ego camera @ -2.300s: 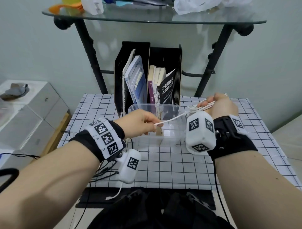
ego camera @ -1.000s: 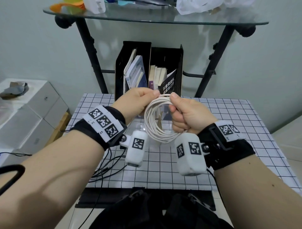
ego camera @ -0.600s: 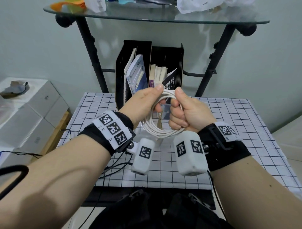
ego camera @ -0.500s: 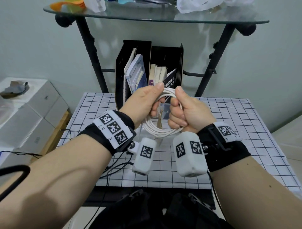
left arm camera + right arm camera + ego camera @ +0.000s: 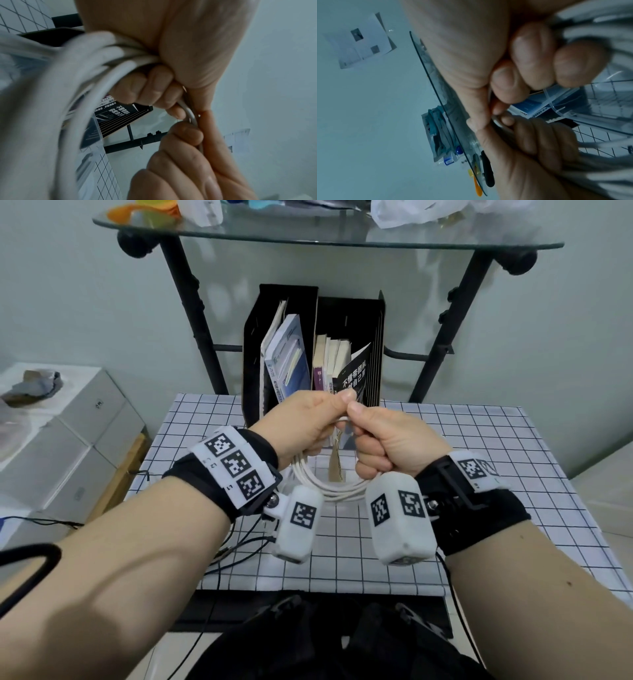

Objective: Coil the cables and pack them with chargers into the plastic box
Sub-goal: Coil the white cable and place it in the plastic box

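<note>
Holding the white cable (image 5: pixel 329 486) as a coil above the tabletop (image 5: pixel 479 474), both hands meet at the top of the loops. Left hand (image 5: pixel 301 422) is curled round the bundled strands on its side. Right hand (image 5: pixel 387 440) is also fisted on the coil, and thumb and forefinger of each hand pinch a single strand at the crown. Loops hang down between the wrists, in front of the black file rack (image 5: pixel 315 354).

Step in hand, as I judge it: finishing the coil, likely tucking or wrapping the free end. To do it well, keep one fist firm on the bundle so the loops do not spring apart. Work only the loose strand with the other hand's fingertips. Keep the turns even, and the coil small enough to fit the box.

Hard to make out:
- The box (image 5: pixel 607 102) shows only as a clear rim in the right wrist view. From the head it is hidden behind the hands.
- Cable ends and plugs are not visible.
- No chargers can be seen.
- Near strands in both wrist views are blurred.
</note>
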